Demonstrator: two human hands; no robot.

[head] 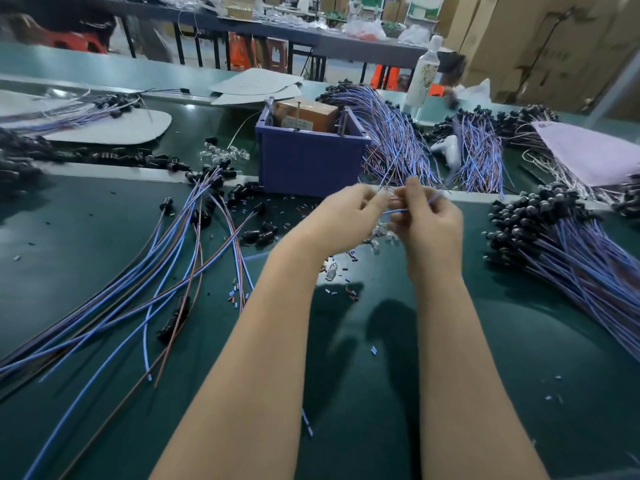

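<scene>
Over the mid bench (pixel 381 358), just in front of the purple bin (pixel 308 161), both hands are raised & almost touching. The left hand (pixel 341 216) has its fingers curled in, thumb & forefinger closed narrow on one end of a thin blue wire (pixel 398 211). The right hand (pixel 429 226) pinches the same wire w/ thumb & fingertips, its other fingers curled loosely behind. The wire runs btwn the two pinches, held clear of the bench. What sits at its tip is too blurred to tell.

Directly below the hands, on the bench, lies a small heap of clear bulbs (pixel 381 237). Cut sleeve bits (pixel 349 292) are scattered round it & toward the near edge.

On the left half of the bench, loose blue & brown wires (pixel 156 271) fan out toward the near-left corner, some w/ black ends. Loose black caps (pixel 259 233) lie near their far ends, btwn the wires & the bin.

At the right edge a thick capped bundle (pixel 571 244) lies w/ its black caps pointing toward mid bench, well apart from the hands. Behind the bin, toward the far edge, another wire bundle (pixel 391 133) drapes just beside the bin's right wall. A brown carton (pixel 306 114) stands inside the bin.

Near the far-right corner a white bottle (pixel 424 72) stands upright, & a pale sheet (pixel 588 150) lies over more wires.
</scene>
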